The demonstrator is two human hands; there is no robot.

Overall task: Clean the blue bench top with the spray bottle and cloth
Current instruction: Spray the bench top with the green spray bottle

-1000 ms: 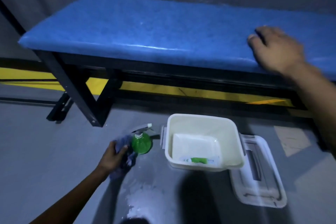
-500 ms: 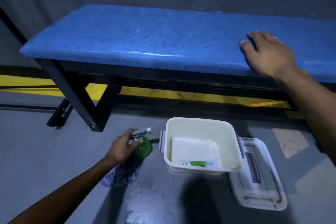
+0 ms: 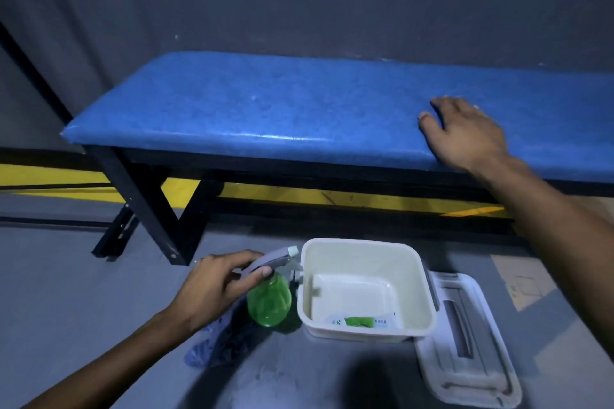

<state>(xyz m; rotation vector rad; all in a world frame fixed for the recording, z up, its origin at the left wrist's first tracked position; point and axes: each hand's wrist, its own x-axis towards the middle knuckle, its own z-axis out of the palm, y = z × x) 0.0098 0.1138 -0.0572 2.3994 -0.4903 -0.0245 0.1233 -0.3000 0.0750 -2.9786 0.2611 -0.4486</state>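
Observation:
The blue bench top (image 3: 299,109) runs across the middle of the view on a black frame. My right hand (image 3: 465,133) rests flat on its right part, fingers spread, holding nothing. On the floor below, my left hand (image 3: 219,289) grips the grey trigger head of the green spray bottle (image 3: 269,302), which stands just left of a white tub. The bluish cloth (image 3: 216,342) lies crumpled on the floor under my left wrist, partly hidden by it.
A white plastic tub (image 3: 365,252) with a green-labelled packet (image 3: 360,321) inside stands on the grey floor. Its lid (image 3: 465,342) lies to the right. A black bench leg (image 3: 149,209) slants down at left. A yellow floor stripe (image 3: 299,196) runs beneath the bench.
My left hand let go of the cloth, which now lies on the floor, and closed on the spray bottle's head. The view tilted, and my right hand stayed on the bench.

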